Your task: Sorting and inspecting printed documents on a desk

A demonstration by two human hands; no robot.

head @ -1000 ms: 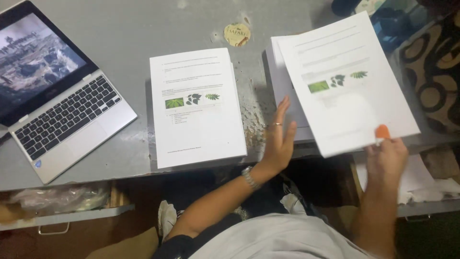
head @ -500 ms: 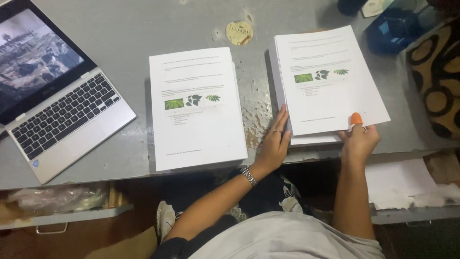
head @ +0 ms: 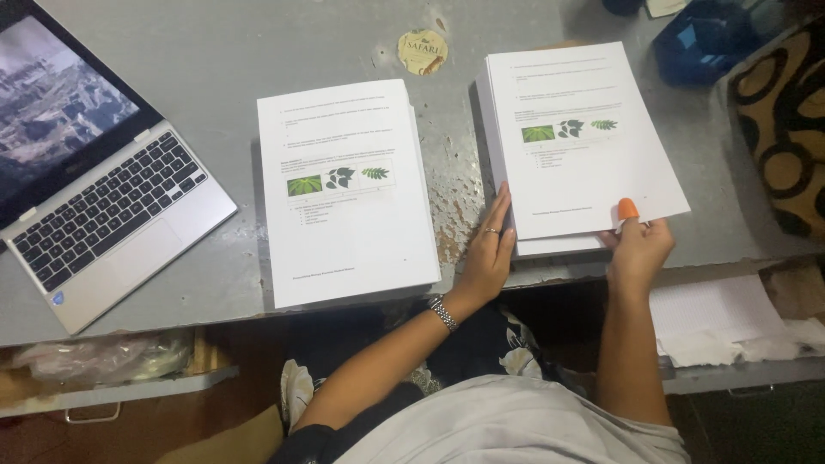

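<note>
On the right of the grey table [head: 241, 51] lies a white paper stack [head: 550, 245] whose top sheet [head: 593, 163] shows printed text and three leaf pictures. My right hand [head: 638, 251], with an orange rubber finger cover [head: 628, 209], pinches that sheet's lower edge. My left hand [head: 488, 253] lies flat, fingers together, against the stack's lower left edge; it wears a ring and a metal wristwatch. A second stack [head: 344, 223] with the same printed page lies to the left of my left hand.
An open silver laptop [head: 94, 198] sits at the left with a picture on its screen. A round sticker [head: 422, 50] is on the table between the stacks. A blue object [head: 700, 39] and a patterned cloth [head: 782, 129] are at the right. Loose papers [head: 722, 318] lie on a lower shelf.
The sheet my right hand held up at the right has come down onto the right stack. My left hand moved from open beside the stack to resting against its edge.
</note>
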